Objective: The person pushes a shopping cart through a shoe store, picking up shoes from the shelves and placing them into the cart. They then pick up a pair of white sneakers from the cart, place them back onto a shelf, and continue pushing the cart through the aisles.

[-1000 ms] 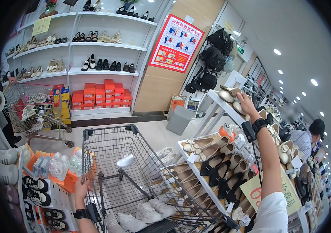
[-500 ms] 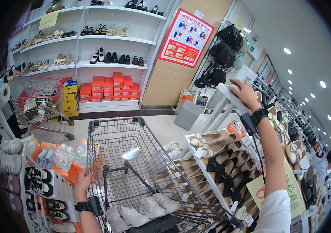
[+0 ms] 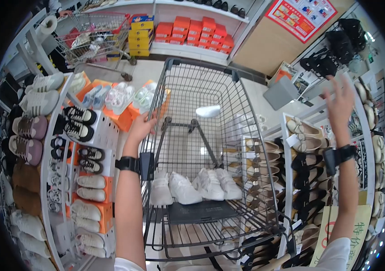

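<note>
A grey wire shopping cart (image 3: 242, 97) stands directly before me. My left hand (image 3: 143, 126) is at its left side, the fingers curled over the wire rim. Several white sneakers (image 3: 184, 187) sit side by side in the near part of the cart, behind a black flap (image 3: 201, 211). Deeper in lies a small white object (image 3: 208, 111) whose kind I cannot make out. My right hand (image 3: 339, 101) is raised above the right-hand shoe rack, its fingers apart, slightly blurred, with nothing visible in them. Below it are beige flats (image 3: 304, 135) with bows.
At left, a rack of sneakers (image 3: 39, 106) and stacked shoe boxes (image 3: 106, 122) border the cart. Black and beige shoes fill the right rack (image 3: 307, 171). Ahead are a grey bin (image 3: 281, 92), orange boxes (image 3: 192, 32) and another cart (image 3: 93, 38) beside a person's hand.
My right hand has come away from the white rack top and opened. The view has tilted down and turned left. My left hand remains at the cart's left side.
</note>
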A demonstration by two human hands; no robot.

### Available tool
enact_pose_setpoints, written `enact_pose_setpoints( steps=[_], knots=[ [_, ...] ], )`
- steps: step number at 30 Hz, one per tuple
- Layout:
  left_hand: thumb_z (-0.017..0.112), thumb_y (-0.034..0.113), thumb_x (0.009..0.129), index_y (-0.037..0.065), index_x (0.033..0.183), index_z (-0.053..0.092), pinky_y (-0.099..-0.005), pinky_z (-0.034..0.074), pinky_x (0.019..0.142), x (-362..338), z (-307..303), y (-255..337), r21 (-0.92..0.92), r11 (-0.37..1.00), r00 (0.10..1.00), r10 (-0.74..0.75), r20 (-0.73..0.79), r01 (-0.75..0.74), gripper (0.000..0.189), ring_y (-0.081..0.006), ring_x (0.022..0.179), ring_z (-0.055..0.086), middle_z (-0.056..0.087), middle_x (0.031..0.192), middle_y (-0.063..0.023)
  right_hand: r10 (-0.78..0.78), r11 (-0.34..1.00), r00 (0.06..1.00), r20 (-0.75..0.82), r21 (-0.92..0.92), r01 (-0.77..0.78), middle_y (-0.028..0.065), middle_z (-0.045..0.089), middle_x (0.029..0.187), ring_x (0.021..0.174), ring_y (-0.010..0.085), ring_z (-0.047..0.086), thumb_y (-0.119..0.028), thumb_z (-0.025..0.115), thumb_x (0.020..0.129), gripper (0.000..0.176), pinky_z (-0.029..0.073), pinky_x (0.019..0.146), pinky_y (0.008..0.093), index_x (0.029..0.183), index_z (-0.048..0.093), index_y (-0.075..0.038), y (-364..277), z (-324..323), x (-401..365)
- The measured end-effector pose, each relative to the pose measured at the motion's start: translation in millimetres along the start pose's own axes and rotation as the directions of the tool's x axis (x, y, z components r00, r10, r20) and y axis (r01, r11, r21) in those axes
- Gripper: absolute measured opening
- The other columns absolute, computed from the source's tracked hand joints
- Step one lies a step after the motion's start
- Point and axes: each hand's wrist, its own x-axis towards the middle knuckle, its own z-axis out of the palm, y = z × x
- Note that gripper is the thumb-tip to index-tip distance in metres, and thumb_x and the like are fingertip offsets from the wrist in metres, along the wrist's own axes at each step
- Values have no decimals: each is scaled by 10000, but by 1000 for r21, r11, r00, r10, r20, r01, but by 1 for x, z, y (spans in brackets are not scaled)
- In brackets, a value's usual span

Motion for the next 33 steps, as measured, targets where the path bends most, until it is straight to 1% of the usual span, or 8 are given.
enact_pose_setpoints(
  steps=[4, 7, 9, 17, 21, 24, 28, 33],
  knots=[
    [551, 150, 749, 15, 1034, 567, -265, 465, 532, 2, -4, 0, 62, 996, 997, -65, 47, 62, 316, -140, 599, 579, 612, 784, -85, -55, 924, 947, 315, 375, -71, 139, 438, 1219, 1066, 300, 455, -318, 610, 752, 446, 391, 835, 402, 1157, 491, -172, -113, 66, -73],
    [549, 165, 743, 28, 1051, 570, -271, 464, 602, 8, -7, -5, 157, 985, 995, -84, 45, 76, 337, -151, 660, 591, 617, 828, -115, 65, 910, 892, 447, 339, -237, 194, 482, 1150, 1014, 340, 494, -323, 583, 778, 498, 416, 808, 428, 1217, 424, -149, -173, 117, -135],
    [555, 171, 733, 44, 1060, 575, -275, 455, 660, 12, -7, -10, 165, 986, 999, -32, 39, 26, 351, -167, 703, 593, 618, 833, -119, 199, 754, 543, 816, 226, -616, 238, 558, 983, 897, 395, 545, -318, 518, 826, 431, 445, 740, 463, 1178, 418, -89, -196, 138, -168],
    [516, 137, 765, 30, 1070, 553, -259, 462, 602, 12, -9, 0, 263, 964, 997, -56, 54, 40, 326, -144, 653, 586, 562, 781, -61, 276, 792, 589, 760, 167, -587, 233, 593, 748, 740, 404, 581, -250, 401, 886, 234, 458, 634, 490, 972, 452, -39, -207, 132, -158],
    [498, 123, 760, 4, 1097, 532, -294, 476, 604, 13, -6, 0, 478, 878, 998, -27, 65, -8, 359, -157, 661, 589, 592, 821, -95, 229, 893, 754, 616, 176, -415, 184, 591, 682, 636, 346, 590, -208, 370, 900, 228, 453, 527, 450, 1015, 474, -41, -206, 150, -183],
    [480, 120, 748, -22, 983, 584, -322, 470, 586, 9, -5, 1, 539, 842, 1000, 10, 25, -22, 294, -182, 584, 592, 608, 745, -160, 287, 868, 680, 675, 117, -483, 183, 590, 698, 669, 360, 585, -214, 350, 908, 217, 445, 545, 456, 1011, 462, -60, -213, 149, -180],
    [497, 166, 738, -30, 906, 586, -406, 432, 782, 2, 0, 15, 702, 712, 994, 98, -48, -36, 273, -360, 864, 563, 593, 862, -236, 303, 859, 665, 683, 106, -501, 209, 587, 740, 719, 379, 576, -221, 329, 916, 224, 440, 594, 469, 1019, 434, -53, -215, 140, -175],
    [529, 178, 727, -16, 940, 572, -404, 465, 729, -7, 7, 28, 736, 675, 998, -18, -60, 56, 292, -337, 847, 587, 602, 875, -218, 311, 868, 695, 648, 105, -486, 199, 592, 760, 717, 372, 573, -188, 338, 911, 234, 441, 599, 457, 1073, 428, -45, -213, 144, -191]
  ],
)
